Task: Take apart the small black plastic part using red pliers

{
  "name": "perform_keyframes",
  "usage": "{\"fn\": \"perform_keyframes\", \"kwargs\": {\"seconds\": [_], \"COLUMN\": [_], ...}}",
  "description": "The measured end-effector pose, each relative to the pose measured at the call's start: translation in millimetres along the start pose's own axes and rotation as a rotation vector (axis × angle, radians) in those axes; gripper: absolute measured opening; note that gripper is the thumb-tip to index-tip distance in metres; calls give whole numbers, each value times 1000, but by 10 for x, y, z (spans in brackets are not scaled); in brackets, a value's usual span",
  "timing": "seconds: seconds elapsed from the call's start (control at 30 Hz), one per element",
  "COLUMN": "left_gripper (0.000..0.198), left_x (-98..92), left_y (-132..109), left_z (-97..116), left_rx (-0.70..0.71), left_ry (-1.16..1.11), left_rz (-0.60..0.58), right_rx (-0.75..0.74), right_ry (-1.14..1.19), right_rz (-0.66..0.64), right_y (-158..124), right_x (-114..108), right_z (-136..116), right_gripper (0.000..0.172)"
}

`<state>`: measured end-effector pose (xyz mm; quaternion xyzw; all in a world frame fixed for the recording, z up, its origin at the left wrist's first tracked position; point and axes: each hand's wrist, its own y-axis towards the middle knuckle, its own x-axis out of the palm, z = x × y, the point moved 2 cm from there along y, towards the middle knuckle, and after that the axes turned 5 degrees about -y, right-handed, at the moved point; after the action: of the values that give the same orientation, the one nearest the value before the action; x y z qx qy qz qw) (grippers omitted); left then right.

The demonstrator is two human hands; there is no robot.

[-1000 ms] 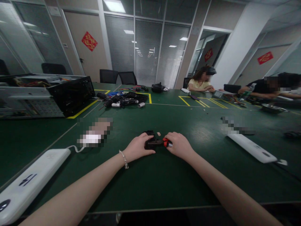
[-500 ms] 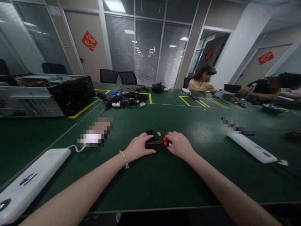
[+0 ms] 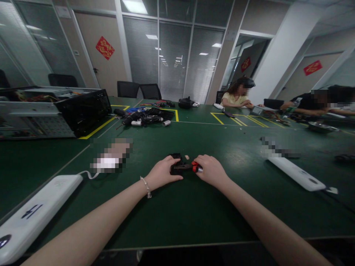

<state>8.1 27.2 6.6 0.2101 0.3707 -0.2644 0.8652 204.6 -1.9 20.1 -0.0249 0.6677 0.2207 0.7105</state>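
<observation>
At the middle of the green table, my right hand (image 3: 212,170) is closed around the red handles of needle-nose pliers (image 3: 184,167). The pliers' dark jaws point left, against or over a small black part (image 3: 175,170). My left hand (image 3: 163,171) grips that part from its left side, thumb below and fingers above. Dark jaws on a dark part make it hard to tell whether they bite on it. Just beyond the pliers lies a small pale scrap (image 3: 186,157).
An opened computer case (image 3: 85,114) stands at the left. Ahead lie a power drill (image 3: 127,120) and a heap of cables. White power banks (image 3: 52,195) flank my arms, the left one cabled to a blurred-out device (image 3: 113,155). Other people (image 3: 235,98) sit at the far right.
</observation>
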Motion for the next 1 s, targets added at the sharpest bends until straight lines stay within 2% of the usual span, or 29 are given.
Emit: {"fn": "perform_keyframes", "kwargs": {"seconds": [0.5, 0.87, 1.0], "left_gripper": [62, 63, 63], "left_x": [2, 9, 5], "left_y": [1, 3, 4], "left_z": [19, 2, -1], "left_rx": [-6, 3, 8], "left_ry": [5, 21, 21], "left_rz": [-1, 10, 5], "right_rx": [-10, -47, -21], "right_ry": [-4, -54, -43], "right_rz": [-3, 45, 19], "right_y": [10, -8, -10], "right_x": [34, -42, -36], "right_z": [13, -19, -24], "right_gripper": [17, 18, 19]}}
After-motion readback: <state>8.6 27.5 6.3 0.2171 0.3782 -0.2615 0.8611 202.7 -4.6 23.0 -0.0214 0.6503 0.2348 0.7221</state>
